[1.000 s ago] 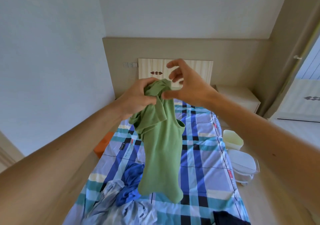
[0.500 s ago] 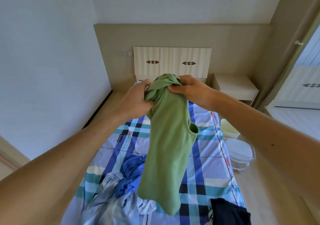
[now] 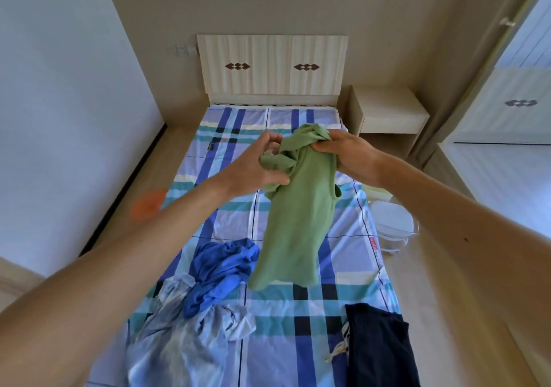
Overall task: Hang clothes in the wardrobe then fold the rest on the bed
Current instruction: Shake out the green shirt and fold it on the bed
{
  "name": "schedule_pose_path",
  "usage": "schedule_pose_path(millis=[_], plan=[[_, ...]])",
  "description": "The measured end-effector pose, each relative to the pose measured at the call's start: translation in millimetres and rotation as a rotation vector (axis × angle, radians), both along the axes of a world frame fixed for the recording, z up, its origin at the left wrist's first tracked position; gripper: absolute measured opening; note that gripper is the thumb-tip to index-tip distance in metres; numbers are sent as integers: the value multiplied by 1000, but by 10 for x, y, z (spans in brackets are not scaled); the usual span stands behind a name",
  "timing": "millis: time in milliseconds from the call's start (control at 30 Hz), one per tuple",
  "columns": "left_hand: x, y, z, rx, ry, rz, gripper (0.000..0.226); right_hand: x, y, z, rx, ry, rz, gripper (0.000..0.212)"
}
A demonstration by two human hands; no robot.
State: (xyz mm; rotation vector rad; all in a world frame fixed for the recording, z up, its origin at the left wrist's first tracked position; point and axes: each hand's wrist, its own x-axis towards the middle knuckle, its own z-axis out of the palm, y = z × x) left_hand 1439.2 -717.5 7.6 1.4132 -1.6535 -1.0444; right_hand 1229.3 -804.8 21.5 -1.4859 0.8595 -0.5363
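Green shirt (image 3: 298, 207) is held above mid-bed (image 3: 298, 312), hem hanging beside the crumpled blue garment (image 3: 220, 267). Left hand (image 3: 253, 166) grips bunched fabric near the top; right hand (image 3: 348, 154) pinches the top edge. Dark garment (image 3: 378, 348) lies at the bed's right edge. The sheet toward the headboard (image 3: 271, 64) lies bare.

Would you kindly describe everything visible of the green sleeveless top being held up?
The green sleeveless top looks like soft knit fabric, with one armhole showing on its right edge. Its bunched, twisted upper end is gripped by the left hand and pinched by the right hand. The body hangs slack over the blue checked bed sheet; whether its hem touches the sheet is unclear.
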Motion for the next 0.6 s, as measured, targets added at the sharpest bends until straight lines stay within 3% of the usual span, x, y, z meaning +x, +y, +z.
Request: schedule_pose_path(millis=[67,167,267,400,600], plan=[[-86,-143,-185,-64,-57,-27,53,-61,-53,-38,8,7,39,22],[-127,-403,-389,-106,-236,-43,18,-156,-198,-122,-38,92,38,23],[-73,-706,-540,-86,-359,-81,24,-212,-386,-254,-68,174,-26,29],[-91,-966,-728,-139,-431,-76,8,-285,-503,-528,-73,164,-115,32],[-166,-566,-1314,-297,-617,-262,25,-515,-49,-1189,61,152,-48,32]])
